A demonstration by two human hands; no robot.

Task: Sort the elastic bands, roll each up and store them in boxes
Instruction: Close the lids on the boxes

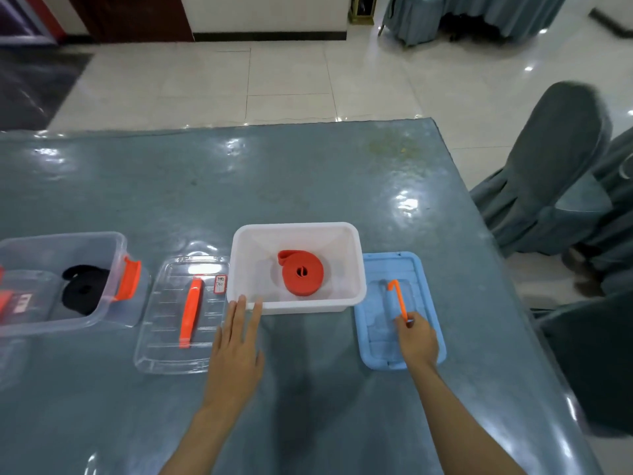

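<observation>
Left hand (236, 341) lies flat with straight fingers (241, 310); right hand (416, 341) is curled, pinching.

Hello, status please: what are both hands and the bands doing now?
Left hand open against white box. Right hand pinches blue lid handle. Orange band rolled, boxed. Nothing blocking.

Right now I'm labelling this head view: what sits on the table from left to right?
Clear box holding the rolled black band → clear lid with orange handle → white box holding the rolled orange band → blue lid.
</observation>
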